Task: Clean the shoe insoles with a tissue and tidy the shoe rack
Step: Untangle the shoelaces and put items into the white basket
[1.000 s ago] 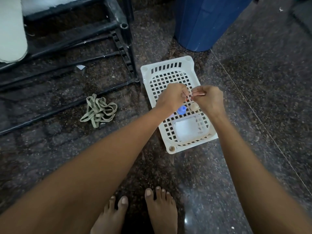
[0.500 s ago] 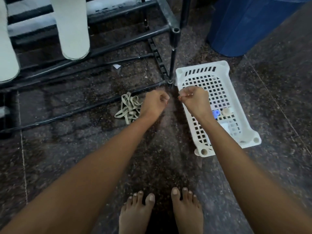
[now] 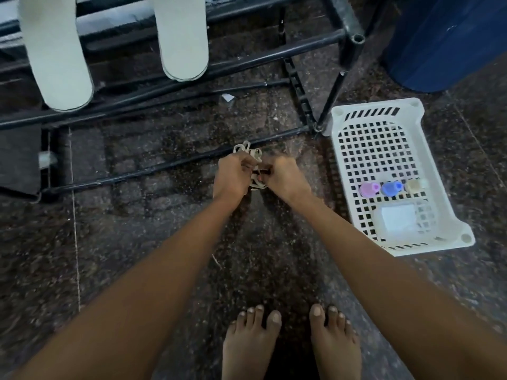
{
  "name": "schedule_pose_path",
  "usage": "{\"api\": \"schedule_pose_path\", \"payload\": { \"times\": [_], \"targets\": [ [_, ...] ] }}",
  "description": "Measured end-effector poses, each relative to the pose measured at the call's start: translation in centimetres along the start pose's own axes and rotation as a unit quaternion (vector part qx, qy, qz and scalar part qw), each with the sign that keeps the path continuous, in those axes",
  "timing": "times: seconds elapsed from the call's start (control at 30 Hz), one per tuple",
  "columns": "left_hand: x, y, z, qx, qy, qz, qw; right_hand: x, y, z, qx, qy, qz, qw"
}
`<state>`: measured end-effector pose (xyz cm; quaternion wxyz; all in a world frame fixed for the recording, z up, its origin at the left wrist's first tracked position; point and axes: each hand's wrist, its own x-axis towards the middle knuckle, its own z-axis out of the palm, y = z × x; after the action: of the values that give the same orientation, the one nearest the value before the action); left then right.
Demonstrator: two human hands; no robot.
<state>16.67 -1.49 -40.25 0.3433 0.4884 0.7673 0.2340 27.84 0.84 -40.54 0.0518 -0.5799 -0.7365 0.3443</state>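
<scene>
Both hands left white perforated plastic basket [image 3: 375,105], crossed to tangled bundle of beige laces [image 3: 248,150] on floor.
Left hand [image 3: 231,175], right hand [image 3: 285,174]: fingers curled, gripping bundle between them.
Likely meaning: tidying step, loose laces being gathered.
Two pale foam shoe insoles [image 3: 183,37] lie across black metal shoe rack [image 3: 301,48], well apart from hands.
Floor: dark speckled granite [image 3: 137,242], sheen in patches.
Blue plastic bin [image 3: 452,37] behind basket, beside rack.
Bare feet [image 3: 290,349] at bottom.
</scene>
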Motion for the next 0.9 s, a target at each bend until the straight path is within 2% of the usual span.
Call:
{"api": "schedule_pose_path", "payload": {
  "times": [0.17,0.33,0.47,0.63,0.9],
  "targets": [
    [0.0,-0.6,-0.4,-0.006,-0.002,-0.003,1.000,0.1,-0.1,0.5,-0.064,-0.003,0.021,0.998],
    [-0.2,-0.7,-0.4,-0.001,-0.005,0.005,1.000,0.2,0.1,0.6,-0.064,-0.001,0.035,0.997],
    [-0.3,-0.3,-0.5,-0.015,0.001,0.006,1.000,-0.2,0.1,-1.1,0.028,0.012,0.044,0.999],
    [-0.3,0.8,-0.6,-0.027,-0.006,0.040,0.999,-1.5,-0.9,-5.0,0.095,0.046,-0.004,0.994],
    [-1.3,2.9,-0.1,0.005,-0.048,0.107,0.993,-3.8,-1.8,-10.2,0.275,0.078,-0.018,0.958]
  ]
}}
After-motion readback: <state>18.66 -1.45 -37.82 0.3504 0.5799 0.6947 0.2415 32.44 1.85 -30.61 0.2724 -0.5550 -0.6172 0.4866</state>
